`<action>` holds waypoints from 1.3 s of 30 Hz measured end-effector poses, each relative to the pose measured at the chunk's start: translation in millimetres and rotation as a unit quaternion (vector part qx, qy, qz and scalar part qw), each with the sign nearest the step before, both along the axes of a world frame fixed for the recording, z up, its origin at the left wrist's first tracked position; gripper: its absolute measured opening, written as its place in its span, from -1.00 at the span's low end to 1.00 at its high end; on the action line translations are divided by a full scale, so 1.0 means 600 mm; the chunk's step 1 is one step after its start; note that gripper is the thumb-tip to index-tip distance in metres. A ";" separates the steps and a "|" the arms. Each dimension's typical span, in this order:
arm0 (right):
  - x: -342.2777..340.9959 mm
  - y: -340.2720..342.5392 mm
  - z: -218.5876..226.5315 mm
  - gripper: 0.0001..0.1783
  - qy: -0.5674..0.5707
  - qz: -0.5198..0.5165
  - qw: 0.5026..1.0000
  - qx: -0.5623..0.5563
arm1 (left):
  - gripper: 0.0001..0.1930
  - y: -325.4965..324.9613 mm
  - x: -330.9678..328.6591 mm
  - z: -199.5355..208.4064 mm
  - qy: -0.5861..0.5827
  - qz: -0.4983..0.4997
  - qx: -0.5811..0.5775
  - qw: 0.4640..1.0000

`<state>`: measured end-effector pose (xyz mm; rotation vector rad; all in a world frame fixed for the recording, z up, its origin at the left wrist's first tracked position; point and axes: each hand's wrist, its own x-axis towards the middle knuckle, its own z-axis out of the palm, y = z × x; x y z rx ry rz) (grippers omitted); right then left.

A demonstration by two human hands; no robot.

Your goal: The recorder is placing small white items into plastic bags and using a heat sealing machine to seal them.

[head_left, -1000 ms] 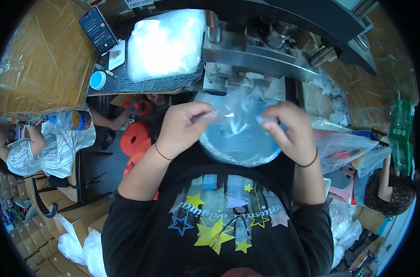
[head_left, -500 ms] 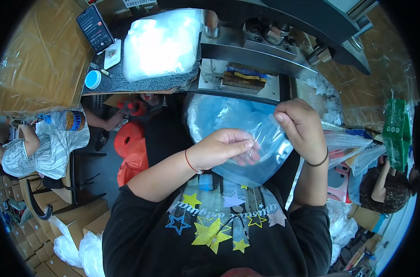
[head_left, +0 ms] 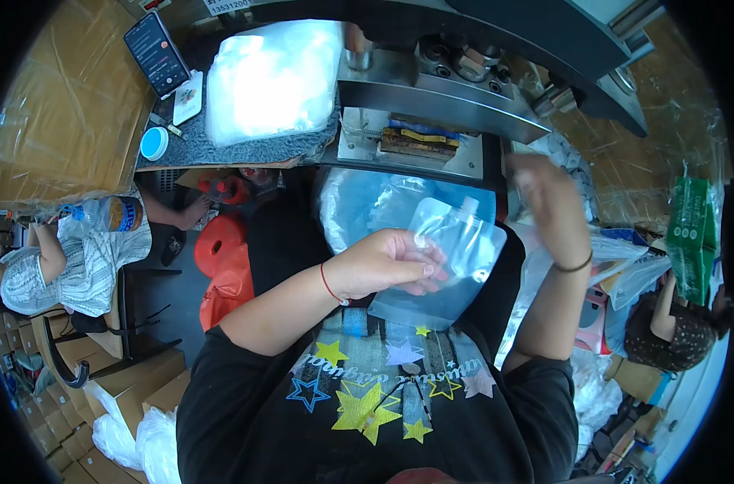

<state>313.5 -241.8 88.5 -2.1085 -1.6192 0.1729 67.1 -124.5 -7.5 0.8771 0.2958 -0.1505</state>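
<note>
My left hand (head_left: 391, 264) is closed on the edge of a clear plastic pouch (head_left: 473, 252), which hangs over my lap with a narrow neck at its upper corner. Off to the right, beside the press, my right hand (head_left: 551, 198) is raised away from the pouch and smeared by motion; its fingers cannot be made out. Behind the pouch lies a large clear plastic bag (head_left: 352, 206) with bluish, shiny contents. Above it sits the die (head_left: 419, 141) of the press, with wood, yellow and blue strips, on a metal plate.
A stack of clear plastic pouches (head_left: 272, 85) lies on the grey cloth-topped table, near a propped phone (head_left: 155, 55) and a round blue-lidded tub (head_left: 154, 143). The press's dark frame (head_left: 560, 48) spans the upper right. A red stool (head_left: 222, 242) stands at left. Other people sit on both sides.
My right hand has let go of the pouch's upper corner and moved up and right. The pouch stays in my left hand, its neck now visible.
</note>
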 end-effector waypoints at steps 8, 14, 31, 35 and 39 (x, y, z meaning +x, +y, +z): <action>0.119 -0.019 -0.105 -0.58 -0.185 -0.184 0.963 -0.072 | -0.72 0.103 0.035 -0.009 -0.016 0.136 0.019 0.990; 0.152 -0.046 -0.138 -0.71 -0.145 -0.163 0.976 0.011 | -0.55 0.130 0.024 -0.010 -0.055 0.323 0.331 0.885; -0.107 0.036 -0.026 -0.89 0.125 0.148 0.968 0.158 | -0.87 0.094 -0.060 0.013 -0.005 0.266 0.440 0.858; -0.126 0.064 -0.005 -0.88 0.229 0.037 0.948 0.217 | -0.81 0.053 -0.031 0.026 -0.014 0.157 0.422 0.893; -0.090 0.058 -0.007 -0.87 0.017 0.112 0.977 0.180 | -0.73 0.033 -0.019 0.015 -0.058 0.101 0.226 0.967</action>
